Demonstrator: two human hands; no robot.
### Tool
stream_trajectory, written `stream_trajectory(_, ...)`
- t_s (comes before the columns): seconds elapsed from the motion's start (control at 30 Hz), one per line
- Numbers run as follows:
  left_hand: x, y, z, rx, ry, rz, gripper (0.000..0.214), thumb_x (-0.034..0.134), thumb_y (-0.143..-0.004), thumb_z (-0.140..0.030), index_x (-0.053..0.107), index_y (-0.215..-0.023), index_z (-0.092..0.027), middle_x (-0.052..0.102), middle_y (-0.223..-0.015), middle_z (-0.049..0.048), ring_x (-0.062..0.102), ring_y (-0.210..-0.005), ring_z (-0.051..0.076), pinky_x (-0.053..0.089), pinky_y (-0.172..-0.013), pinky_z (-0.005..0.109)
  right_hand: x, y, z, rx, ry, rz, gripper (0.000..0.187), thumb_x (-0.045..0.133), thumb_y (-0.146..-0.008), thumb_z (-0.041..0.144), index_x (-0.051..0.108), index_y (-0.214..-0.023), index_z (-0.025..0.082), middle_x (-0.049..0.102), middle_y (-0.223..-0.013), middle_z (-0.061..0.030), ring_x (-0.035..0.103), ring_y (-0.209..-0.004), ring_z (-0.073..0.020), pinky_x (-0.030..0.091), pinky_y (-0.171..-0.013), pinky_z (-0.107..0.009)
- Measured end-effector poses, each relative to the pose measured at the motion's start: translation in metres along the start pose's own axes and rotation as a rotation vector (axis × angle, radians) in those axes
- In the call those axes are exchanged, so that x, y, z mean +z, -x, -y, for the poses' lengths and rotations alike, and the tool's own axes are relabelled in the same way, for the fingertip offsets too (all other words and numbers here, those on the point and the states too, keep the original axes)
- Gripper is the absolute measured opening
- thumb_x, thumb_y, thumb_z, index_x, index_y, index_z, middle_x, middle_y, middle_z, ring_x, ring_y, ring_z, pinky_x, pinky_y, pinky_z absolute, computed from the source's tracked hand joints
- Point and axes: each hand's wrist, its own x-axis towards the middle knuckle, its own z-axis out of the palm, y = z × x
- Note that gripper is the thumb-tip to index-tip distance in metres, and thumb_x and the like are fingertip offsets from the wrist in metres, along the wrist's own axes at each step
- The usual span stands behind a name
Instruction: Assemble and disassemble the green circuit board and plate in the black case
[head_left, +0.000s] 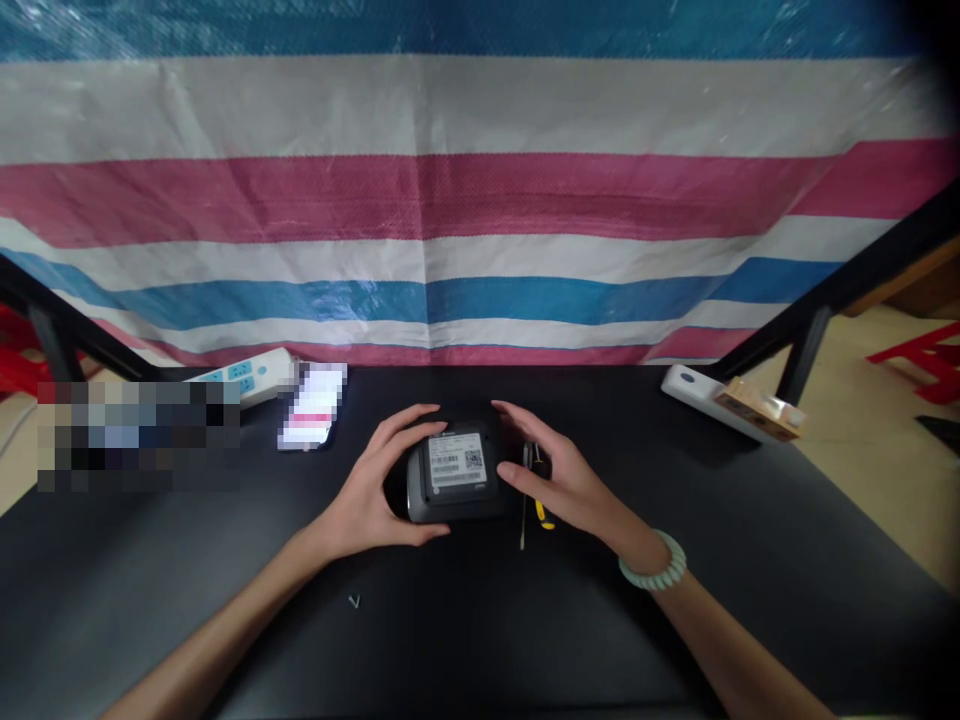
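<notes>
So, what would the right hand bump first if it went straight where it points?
The right hand would probably meet the box first; whether they already touch is unclear.

Box (460, 474): 1 pc., dk. grey/blk., rounded corners, label side up; wht. label (448, 456) w/ QR + barcodes. Loc.: ctr. of blk. table (450, 640).
Screwdriver (523, 525): 1 pc., thin metal shaft, tip twd. near edge, just R of box; upper end partly hidden; yel./blk. grip (544, 516) alongside, poss. 2nd tool's.
</notes>
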Motion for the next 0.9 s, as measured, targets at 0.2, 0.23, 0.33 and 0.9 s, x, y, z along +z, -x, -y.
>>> stream_trajectory(0.2,0.009,0.004,-0.001,0.030,-0.041,-0.012,0.103,0.092,-0.079,-0.048,0.035,-0.165,-0.038,0.032,-0.173,0.0115,0.036,-0.158,0.041,0.037,-0.129,0.062,0.012,0.004,0.011,0.056,-0.270,0.118,0.043,0.068,-0.102,0.046,0.063,-0.139,0.024,0.078,-0.117,-0.0073,0.077,-0.104,-0.0245,0.066,-0.091,-0.040)
stream_trajectory(0.23,0.011,0.004,0.001,0.030,-0.054,-0.018,0.105,0.091,-0.081,-0.047,0.031,-0.167,-0.038,0.028,-0.175,0.0120,0.033,-0.159,0.042,0.036,-0.129,0.062,0.014,0.005,0.012,0.031,-0.261,0.089,0.041,0.067,-0.103,0.045,0.063,-0.138,0.023,0.078,-0.113,-0.0070,0.076,-0.102,-0.0240,0.065,-0.091,-0.039)
stream_trajectory(0.33,0.017,0.004,0.008,-0.014,-0.063,-0.074,0.112,0.091,-0.082,-0.044,0.023,-0.171,-0.037,0.015,-0.179,0.0136,0.026,-0.162,0.045,0.039,-0.126,0.063,0.021,0.009,0.012,-0.033,-0.196,-0.016,0.035,0.066,-0.104,0.042,0.065,-0.130,0.021,0.074,-0.099,-0.0055,0.073,-0.090,-0.0222,0.063,-0.082,-0.036)
stream_trajectory(0.9,0.009,-0.008,-0.010,-0.648,0.841,-0.001,0.057,0.073,-0.094,-0.064,0.058,-0.116,-0.014,0.065,-0.065,-0.0010,0.058,-0.036,0.009,0.030,-0.028,0.013,0.033,0.012,0.020,0.204,-0.778,0.181,0.069,0.060,-0.106,0.043,0.031,-0.165,0.021,0.076,-0.080,-0.0023,0.070,-0.060,-0.0143,0.059,-0.051,-0.024)
